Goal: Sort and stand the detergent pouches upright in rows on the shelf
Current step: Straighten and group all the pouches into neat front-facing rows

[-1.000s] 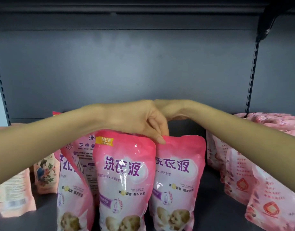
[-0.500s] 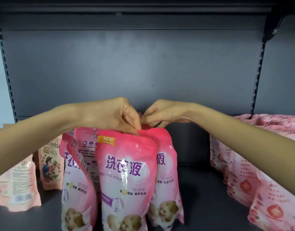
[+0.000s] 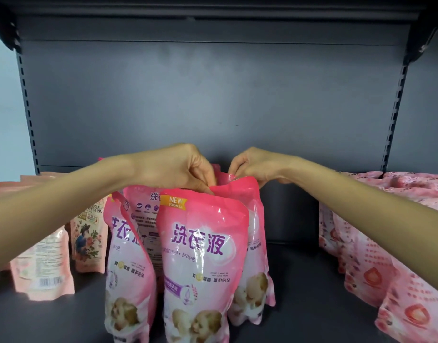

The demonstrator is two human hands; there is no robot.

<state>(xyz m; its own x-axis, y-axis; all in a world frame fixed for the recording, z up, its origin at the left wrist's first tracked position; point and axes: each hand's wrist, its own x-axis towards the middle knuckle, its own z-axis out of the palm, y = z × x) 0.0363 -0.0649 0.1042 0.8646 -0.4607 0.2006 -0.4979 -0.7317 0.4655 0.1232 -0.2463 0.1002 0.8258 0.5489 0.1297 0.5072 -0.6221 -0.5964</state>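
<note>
Several bright pink detergent pouches stand upright in a cluster at the middle of the dark shelf (image 3: 299, 280). The front pouch (image 3: 200, 256) carries a yellow NEW label. Just behind it to the right stands another pink pouch (image 3: 256, 231), partly hidden. My left hand (image 3: 178, 168) pinches this rear pouch's top edge from the left. My right hand (image 3: 252, 164) pinches the same top edge from the right. A third pink pouch (image 3: 125, 263) leans at the left of the cluster, with one more turned backwards behind it.
Pale peach pouches (image 3: 43, 271) and a floral pouch (image 3: 88, 233) stand at the left. A row of pink strawberry-print pouches (image 3: 376, 263) runs along the right side. The grey back panel (image 3: 213, 100) closes the rear; bare shelf lies between the cluster and the right row.
The right-hand pink pouch has been shifted left and back, now tucked behind the front pouch. Both hands rose to pinch its top edge. The view has pulled back slightly.
</note>
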